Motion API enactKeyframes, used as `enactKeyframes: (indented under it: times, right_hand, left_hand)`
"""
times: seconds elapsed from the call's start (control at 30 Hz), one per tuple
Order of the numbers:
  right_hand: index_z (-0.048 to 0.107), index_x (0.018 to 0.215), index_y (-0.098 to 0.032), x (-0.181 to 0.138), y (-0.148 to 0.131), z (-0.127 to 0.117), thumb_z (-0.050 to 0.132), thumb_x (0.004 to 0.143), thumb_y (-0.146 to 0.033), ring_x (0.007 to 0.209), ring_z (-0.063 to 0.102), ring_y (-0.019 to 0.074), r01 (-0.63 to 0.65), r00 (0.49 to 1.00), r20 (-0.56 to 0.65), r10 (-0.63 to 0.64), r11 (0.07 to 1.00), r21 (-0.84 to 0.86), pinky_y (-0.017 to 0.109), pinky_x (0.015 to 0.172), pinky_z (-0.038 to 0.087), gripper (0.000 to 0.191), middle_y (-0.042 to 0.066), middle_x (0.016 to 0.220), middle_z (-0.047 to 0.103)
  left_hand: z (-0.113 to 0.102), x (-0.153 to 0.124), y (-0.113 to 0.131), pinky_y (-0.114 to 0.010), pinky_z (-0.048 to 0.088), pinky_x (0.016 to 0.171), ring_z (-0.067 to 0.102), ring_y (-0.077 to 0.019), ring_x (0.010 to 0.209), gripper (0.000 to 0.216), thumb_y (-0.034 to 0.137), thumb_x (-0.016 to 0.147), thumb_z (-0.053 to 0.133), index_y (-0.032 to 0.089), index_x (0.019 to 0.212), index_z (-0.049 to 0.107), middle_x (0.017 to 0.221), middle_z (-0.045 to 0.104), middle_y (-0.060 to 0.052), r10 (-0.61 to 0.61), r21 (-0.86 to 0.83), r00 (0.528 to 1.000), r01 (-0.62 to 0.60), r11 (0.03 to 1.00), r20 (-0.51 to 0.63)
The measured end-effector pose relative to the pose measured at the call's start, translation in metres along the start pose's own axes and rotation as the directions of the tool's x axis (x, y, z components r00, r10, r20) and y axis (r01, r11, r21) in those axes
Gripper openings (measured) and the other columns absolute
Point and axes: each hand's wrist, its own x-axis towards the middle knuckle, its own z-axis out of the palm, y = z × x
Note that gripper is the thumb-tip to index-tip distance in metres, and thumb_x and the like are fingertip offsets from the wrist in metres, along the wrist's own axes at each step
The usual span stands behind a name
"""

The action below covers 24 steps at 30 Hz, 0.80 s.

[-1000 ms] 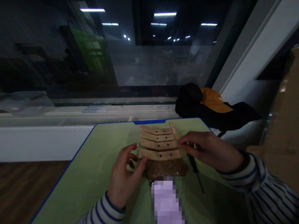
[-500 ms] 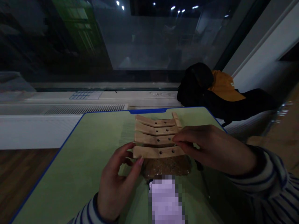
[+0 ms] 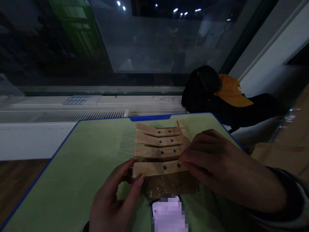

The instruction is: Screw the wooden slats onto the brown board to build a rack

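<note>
Several bent wooden slats with paired round holes lie side by side over the table, their right ends at a wooden crossbar. My left hand pinches the left end of the nearest wooden slat between thumb and fingers. At that slat's right end, my right hand has its thumb and fingertips closed just above a hole. A tiny pale bit shows at those fingertips, too small to name. The right hand covers the near part of the crossbar.
Under the near slat lies a brown plastic-wrapped block, with a phone in front. The green table has a blue edge. Behind it are a radiator, a windowsill, and a black bag with an orange cap.
The nearest slat has come toward me, widening its gap from the one behind. My right fingertips have shifted from beside the third slat to the nearest slat's hole. The view has shifted slightly.
</note>
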Motion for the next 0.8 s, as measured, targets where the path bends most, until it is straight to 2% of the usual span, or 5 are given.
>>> enactKeyframes:
  times: [0.17,0.33,0.43,0.53,0.8]
  right_hand:
    - [0.061,0.082,-0.027,-0.001,-0.002,0.002,0.054,0.084,-0.025,0.085,0.056,0.0217,0.011,1.000,-0.007,-0.012,0.998,-0.058,0.046,0.087,0.038,0.007,0.000,0.079,0.067]
    - [0.059,0.085,-0.030,-0.004,-0.003,0.004,0.054,0.081,-0.021,0.093,0.056,0.0246,0.031,0.999,-0.010,-0.032,0.993,-0.118,0.057,0.101,0.024,0.010,0.001,0.083,0.067]
    - [0.057,0.087,-0.029,-0.005,-0.004,0.006,0.053,0.080,-0.016,0.097,0.056,0.0261,0.055,0.998,0.009,-0.054,0.986,-0.157,0.060,0.104,0.018,0.015,0.002,0.090,0.068]
    - [0.059,0.085,-0.026,-0.006,-0.007,0.007,0.054,0.077,-0.011,0.099,0.056,0.0269,0.082,0.997,0.016,-0.081,0.976,-0.202,0.062,0.105,0.015,0.018,0.003,0.088,0.068]
    - [0.064,0.082,-0.024,-0.006,-0.014,0.008,0.049,0.082,-0.009,0.090,0.060,0.0192,0.052,0.996,-0.049,-0.070,0.953,-0.300,0.057,0.101,0.029,0.022,-0.001,0.081,0.071]
  left_hand:
    - [-0.003,0.000,0.004,-0.029,0.059,0.062,0.067,-0.0178,0.074,0.026,0.033,0.081,0.060,0.032,0.107,0.060,0.094,0.071,0.001,-0.006,0.015,1.000,0.006,1.000,-0.010]
    - [-0.002,-0.001,0.002,-0.030,0.060,0.062,0.068,-0.0195,0.076,0.025,0.035,0.081,0.059,0.031,0.105,0.061,0.093,0.071,0.000,-0.013,0.030,1.000,0.013,0.999,0.002]
    - [-0.001,0.000,0.002,-0.029,0.059,0.061,0.068,-0.0191,0.073,0.024,0.036,0.080,0.059,0.030,0.104,0.062,0.090,0.071,0.000,0.001,0.044,1.000,0.000,0.999,-0.007]
    - [-0.002,0.001,0.004,-0.029,0.059,0.060,0.067,-0.0182,0.070,0.023,0.037,0.080,0.060,0.029,0.102,0.062,0.087,0.071,0.000,0.007,0.050,1.000,-0.006,0.999,-0.019]
    - [-0.003,0.001,0.008,-0.020,0.055,0.065,0.065,-0.0130,0.075,0.023,0.026,0.081,0.060,0.025,0.104,0.060,0.090,0.069,0.001,0.013,-0.009,1.000,-0.012,1.000,0.029]
